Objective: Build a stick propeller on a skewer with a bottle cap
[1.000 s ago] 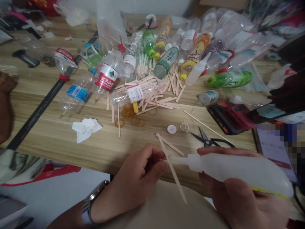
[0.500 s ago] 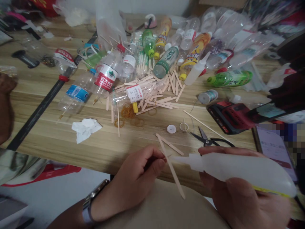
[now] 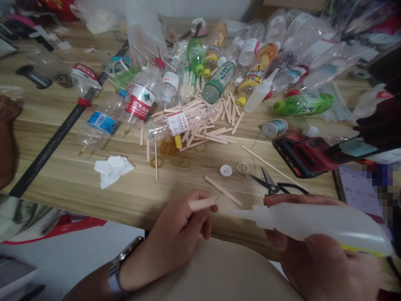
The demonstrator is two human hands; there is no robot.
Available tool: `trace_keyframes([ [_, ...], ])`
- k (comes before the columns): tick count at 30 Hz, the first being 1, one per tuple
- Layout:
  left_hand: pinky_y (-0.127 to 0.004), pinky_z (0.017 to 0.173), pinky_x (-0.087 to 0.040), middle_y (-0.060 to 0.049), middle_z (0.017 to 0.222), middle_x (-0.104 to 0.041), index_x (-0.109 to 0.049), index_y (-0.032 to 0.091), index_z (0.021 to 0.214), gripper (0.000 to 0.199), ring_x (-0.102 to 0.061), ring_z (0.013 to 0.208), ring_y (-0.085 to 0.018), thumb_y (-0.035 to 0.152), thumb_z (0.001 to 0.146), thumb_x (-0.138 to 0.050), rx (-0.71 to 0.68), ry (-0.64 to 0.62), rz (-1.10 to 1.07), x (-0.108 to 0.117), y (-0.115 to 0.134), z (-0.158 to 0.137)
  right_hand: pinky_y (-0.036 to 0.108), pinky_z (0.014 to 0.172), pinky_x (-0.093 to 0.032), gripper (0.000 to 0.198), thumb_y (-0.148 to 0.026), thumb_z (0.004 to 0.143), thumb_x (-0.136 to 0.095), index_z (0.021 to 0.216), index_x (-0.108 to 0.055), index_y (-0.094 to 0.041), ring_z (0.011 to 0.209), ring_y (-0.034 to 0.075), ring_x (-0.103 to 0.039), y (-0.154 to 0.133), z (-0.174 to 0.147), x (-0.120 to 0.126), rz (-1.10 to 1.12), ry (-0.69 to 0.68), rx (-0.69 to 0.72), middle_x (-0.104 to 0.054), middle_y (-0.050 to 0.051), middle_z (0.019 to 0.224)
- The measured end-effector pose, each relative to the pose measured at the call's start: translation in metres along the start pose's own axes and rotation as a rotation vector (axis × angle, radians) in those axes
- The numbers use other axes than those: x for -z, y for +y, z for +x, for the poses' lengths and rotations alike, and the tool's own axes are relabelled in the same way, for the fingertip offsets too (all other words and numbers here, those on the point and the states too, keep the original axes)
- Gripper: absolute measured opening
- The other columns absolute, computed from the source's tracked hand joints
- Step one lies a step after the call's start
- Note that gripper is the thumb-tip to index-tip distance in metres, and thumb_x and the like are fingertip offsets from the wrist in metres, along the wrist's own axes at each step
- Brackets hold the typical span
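left hand (image 3: 180, 232) pinches a wooden stick (image 3: 201, 203) between thumb and fingers; formerly slanting past the nozzle (image 3: 244, 214), the stick now lies turned leftward, apart from it, so dispensing seems paused; right hand (image 3: 328, 265) curls its fingers around the squeeze bottle (image 3: 316, 219).

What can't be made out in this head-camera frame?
All in the head view:
Squeeze bottle: its underside, wrapped by the right hand.
Wooden stick in the left hand: any liquid on it, too blurred.
Scissors: part of the handles, behind the right hand.
Screen: its text, blurred.
Other person's hand: cut off by the left edge.
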State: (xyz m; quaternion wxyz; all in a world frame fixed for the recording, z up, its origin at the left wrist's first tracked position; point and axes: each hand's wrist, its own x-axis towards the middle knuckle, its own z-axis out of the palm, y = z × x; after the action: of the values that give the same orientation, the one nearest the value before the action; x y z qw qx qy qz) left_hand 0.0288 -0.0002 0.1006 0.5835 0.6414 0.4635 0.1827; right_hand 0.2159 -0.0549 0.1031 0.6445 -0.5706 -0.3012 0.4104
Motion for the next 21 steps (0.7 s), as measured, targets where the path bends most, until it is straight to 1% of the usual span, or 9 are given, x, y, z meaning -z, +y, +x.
trace_keyframes([
  [2, -0.023, 0.060, -0.040, 0.003, 0.061, -0.056, -0.049, 0.021, 0.067, 0.036, -0.052, 0.058, -0.012, 0.029, 0.099, -0.032, -0.014, 0.002, -0.008, 0.000, 0.000, 0.001, 0.027, 0.041, -0.045, 0.023, -0.043, 0.075, -0.075, 0.093, -0.067, -0.032, 0.042, 0.012, -0.053, 0.000, 0.004, 0.000, 0.046, -0.044, -0.028, -0.074, 0.001, 0.088],
  [4, -0.023, 0.060, -0.041, 0.003, 0.062, -0.055, -0.049, 0.021, 0.068, 0.036, -0.052, 0.059, -0.012, 0.029, 0.098, -0.032, -0.022, -0.001, -0.016, 0.000, 0.001, 0.002, 0.026, 0.041, -0.045, 0.025, -0.046, 0.073, -0.077, 0.092, -0.068, -0.032, 0.040, 0.011, -0.053, 0.001, 0.008, 0.000, 0.078, -0.067, -0.067, -0.074, 0.000, 0.084],
  [6, -0.023, 0.057, -0.040, 0.004, 0.064, -0.055, -0.052, 0.021, 0.074, 0.028, -0.051, 0.058, -0.012, 0.030, 0.096, -0.037, -0.004, 0.031, -0.029, 0.001, 0.002, 0.002, 0.025, 0.040, -0.044, 0.027, -0.048, 0.070, -0.079, 0.090, -0.069, -0.032, 0.039, 0.010, -0.050, 0.001, 0.010, 0.000, 0.102, -0.054, -0.103, -0.074, 0.000, 0.081],
  [8, -0.023, 0.054, -0.038, 0.004, 0.066, -0.056, -0.057, 0.021, 0.081, 0.020, -0.049, 0.058, -0.013, 0.032, 0.092, -0.044, 0.042, 0.091, -0.034, 0.002, 0.005, 0.003, 0.025, 0.040, -0.044, 0.029, -0.049, 0.070, -0.078, 0.090, -0.069, -0.031, 0.039, 0.009, -0.049, 0.002, 0.010, 0.000, 0.112, -0.030, -0.119, -0.074, 0.001, 0.081],
  [10, -0.023, 0.052, -0.038, 0.003, 0.068, -0.058, -0.062, 0.021, 0.089, 0.018, -0.049, 0.058, -0.013, 0.035, 0.087, -0.050, 0.092, 0.129, -0.032, 0.003, 0.008, 0.004, 0.025, 0.040, -0.045, 0.028, -0.048, 0.072, -0.077, 0.091, -0.068, -0.030, 0.041, 0.010, -0.050, 0.003, 0.010, 0.000, 0.105, -0.050, -0.136, -0.074, 0.002, 0.083],
  [12, -0.023, 0.052, -0.039, 0.003, 0.071, -0.060, -0.066, 0.022, 0.096, 0.023, -0.050, 0.059, -0.014, 0.037, 0.083, -0.055, 0.127, 0.111, -0.035, 0.003, 0.011, 0.004, 0.025, 0.042, -0.045, 0.028, -0.045, 0.073, -0.077, 0.093, -0.066, -0.028, 0.044, 0.010, -0.053, 0.005, 0.009, 0.000, 0.099, -0.076, -0.151, -0.073, 0.002, 0.085],
  [15, -0.023, 0.052, -0.040, 0.003, 0.069, -0.061, -0.070, 0.022, 0.096, 0.026, -0.051, 0.059, -0.014, 0.037, 0.080, -0.059, 0.152, 0.057, -0.073, 0.003, 0.014, 0.005, 0.025, 0.045, -0.047, 0.029, -0.044, 0.075, -0.076, 0.096, -0.065, -0.027, 0.045, 0.010, -0.054, 0.007, 0.008, -0.001, 0.108, -0.086, -0.159, -0.072, 0.001, 0.086],
  [18, -0.022, 0.051, -0.039, 0.004, 0.065, -0.059, -0.072, 0.022, 0.092, 0.022, -0.051, 0.058, -0.013, 0.038, 0.080, -0.061, 0.157, 0.020, -0.091, 0.002, 0.014, 0.004, 0.025, 0.047, -0.047, 0.024, -0.044, 0.079, -0.073, 0.096, -0.065, -0.028, 0.046, 0.010, -0.055, 0.010, 0.008, -0.002, 0.092, -0.111, -0.146, -0.073, 0.000, 0.086],
  [21, -0.022, 0.054, -0.039, 0.003, 0.066, -0.061, -0.070, 0.021, 0.083, 0.015, -0.054, 0.061, -0.013, 0.034, 0.081, -0.061, 0.136, 0.018, -0.050, 0.001, 0.012, 0.005, 0.026, 0.046, -0.047, 0.023, -0.045, 0.081, -0.070, 0.097, -0.065, -0.030, 0.045, 0.011, -0.055, 0.011, 0.008, -0.001, 0.051, -0.163, -0.124, -0.074, 0.001, 0.087],
])
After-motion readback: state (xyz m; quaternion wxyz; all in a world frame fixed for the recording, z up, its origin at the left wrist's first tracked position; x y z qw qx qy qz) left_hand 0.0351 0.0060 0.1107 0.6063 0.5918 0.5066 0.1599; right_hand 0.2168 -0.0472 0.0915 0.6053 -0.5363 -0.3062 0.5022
